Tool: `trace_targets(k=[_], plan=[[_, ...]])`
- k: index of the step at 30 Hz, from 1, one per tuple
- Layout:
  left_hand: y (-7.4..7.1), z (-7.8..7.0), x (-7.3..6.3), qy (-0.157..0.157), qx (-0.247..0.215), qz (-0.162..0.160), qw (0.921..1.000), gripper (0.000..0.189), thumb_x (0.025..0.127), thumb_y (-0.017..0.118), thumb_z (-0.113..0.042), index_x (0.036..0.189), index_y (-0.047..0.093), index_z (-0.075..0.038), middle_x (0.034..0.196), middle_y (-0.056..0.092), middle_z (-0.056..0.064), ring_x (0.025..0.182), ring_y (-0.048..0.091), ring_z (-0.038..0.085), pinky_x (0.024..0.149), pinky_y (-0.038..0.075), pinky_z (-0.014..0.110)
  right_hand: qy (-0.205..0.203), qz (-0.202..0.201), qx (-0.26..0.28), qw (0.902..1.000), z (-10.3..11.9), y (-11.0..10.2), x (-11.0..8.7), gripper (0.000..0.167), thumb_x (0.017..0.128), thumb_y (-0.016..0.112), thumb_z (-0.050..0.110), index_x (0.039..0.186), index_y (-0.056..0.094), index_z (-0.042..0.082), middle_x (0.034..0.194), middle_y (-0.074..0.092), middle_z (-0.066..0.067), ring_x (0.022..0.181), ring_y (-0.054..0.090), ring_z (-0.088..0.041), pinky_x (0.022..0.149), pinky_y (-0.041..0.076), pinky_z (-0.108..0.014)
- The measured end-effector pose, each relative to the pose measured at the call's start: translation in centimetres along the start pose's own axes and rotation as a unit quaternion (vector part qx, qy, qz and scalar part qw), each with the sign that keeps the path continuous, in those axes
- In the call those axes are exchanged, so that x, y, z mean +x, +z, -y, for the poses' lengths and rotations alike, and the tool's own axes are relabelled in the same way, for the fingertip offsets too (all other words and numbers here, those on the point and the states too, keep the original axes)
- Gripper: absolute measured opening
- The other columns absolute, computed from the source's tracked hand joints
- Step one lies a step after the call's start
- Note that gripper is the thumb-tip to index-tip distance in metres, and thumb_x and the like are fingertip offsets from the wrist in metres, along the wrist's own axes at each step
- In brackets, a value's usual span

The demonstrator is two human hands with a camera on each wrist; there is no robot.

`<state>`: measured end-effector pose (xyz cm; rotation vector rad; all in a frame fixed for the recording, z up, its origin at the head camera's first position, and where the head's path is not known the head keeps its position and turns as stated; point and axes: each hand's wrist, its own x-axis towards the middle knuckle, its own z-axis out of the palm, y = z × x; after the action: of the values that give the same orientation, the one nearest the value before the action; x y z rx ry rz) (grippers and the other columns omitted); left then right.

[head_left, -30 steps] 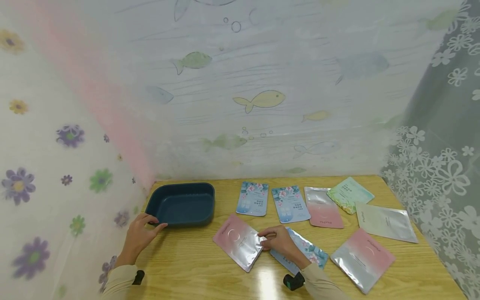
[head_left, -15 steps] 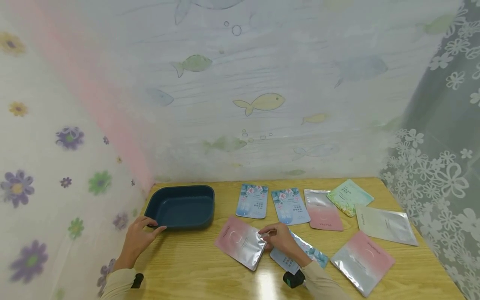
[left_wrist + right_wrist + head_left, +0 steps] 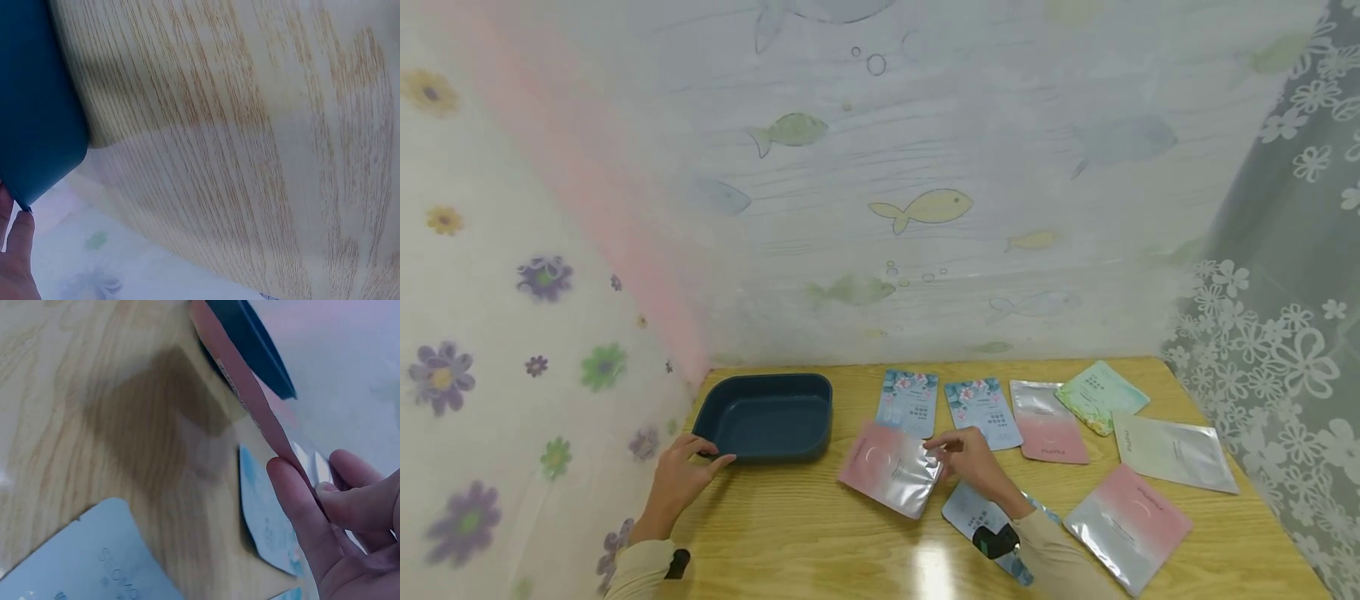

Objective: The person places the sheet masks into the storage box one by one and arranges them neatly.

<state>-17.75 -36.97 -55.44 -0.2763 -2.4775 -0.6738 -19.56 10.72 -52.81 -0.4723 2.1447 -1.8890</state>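
Observation:
My left hand (image 3: pixel 676 482) pinches the front left corner of a dark blue rectangular basin (image 3: pixel 778 451); the left wrist view shows thumb and finger at the rim of the basin (image 3: pixel 37 106). Between thumb and fingers, my right hand (image 3: pixel 976 463) holds a pink and silver foil sheet-mask packet (image 3: pixel 883 462) by its silver end. In the right wrist view the packet (image 3: pixel 242 387) is seen edge-on, raised above the table with its shadow below. A blue floral packet (image 3: pixel 964 505) lies under the right forearm, partly covered by it.
Two blue floral packets (image 3: pixel 982 417) lie behind the right hand. To the right are a pink packet (image 3: pixel 1051 422), a green one (image 3: pixel 1097 393), a pale green and silver one (image 3: pixel 1176 448) and another pink one (image 3: pixel 1129 527). A printed curtain (image 3: pixel 850 250) hangs behind the wooden table (image 3: pixel 797 533).
The right hand has lifted the pink packet off the table and moved it slightly back and to the right. The blue packet below has turned. The left hand stays at the basin.

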Motion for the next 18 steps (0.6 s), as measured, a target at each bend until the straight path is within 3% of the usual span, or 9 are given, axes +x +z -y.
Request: trace_targets(k=[4,10,15,18], plan=[[0.0,-0.1,0.0,-0.009,-0.003,0.007,0.9999,0.026,0.062,0.089,-0.015,0.073,0.066,-0.012,0.080,0.057,0.001,0.072,0.056,0.020,0.068,0.048,0.044,-0.001,-0.008,0.018,0.9998,0.9,-0.4,0.7,0.018,0.089,0.053,-0.012,0.104,0.065,-0.013,0.104,0.062,-0.030,0.062,0.059,-0.046,0.064,0.051,-0.055],[0.0,-0.3,0.0,-0.003,-0.006,0.000,1.0000,0.026,0.060,0.090,-0.014,0.073,0.067,-0.008,0.077,0.057,0.000,0.071,0.056,0.020,0.068,0.047,0.042,0.001,-0.022,0.030,0.9993,2.3,-0.6,2.3,0.018,0.088,0.056,-0.010,0.104,0.065,-0.011,0.104,0.063,-0.026,0.064,0.064,-0.030,0.063,0.055,-0.044],[0.1,-0.3,-0.1,0.010,-0.007,-0.010,0.9999,0.027,0.058,0.090,-0.012,0.071,0.067,-0.008,0.077,0.058,0.000,0.072,0.057,0.022,0.068,0.047,0.042,-0.007,-0.011,0.039,0.9992,3.1,-0.4,3.9,0.019,0.089,0.058,-0.008,0.107,0.064,-0.012,0.106,0.062,-0.027,0.070,0.063,-0.027,0.066,0.054,-0.048],[0.2,-0.4,-0.1,0.018,-0.009,-0.015,0.9997,0.028,0.057,0.090,-0.011,0.070,0.066,-0.009,0.077,0.058,0.000,0.072,0.057,0.022,0.067,0.048,0.042,-0.005,0.003,0.038,0.9993,3.8,-0.1,4.5,0.021,0.090,0.057,-0.007,0.109,0.063,-0.013,0.110,0.060,-0.029,0.078,0.062,-0.032,0.070,0.052,-0.052]])
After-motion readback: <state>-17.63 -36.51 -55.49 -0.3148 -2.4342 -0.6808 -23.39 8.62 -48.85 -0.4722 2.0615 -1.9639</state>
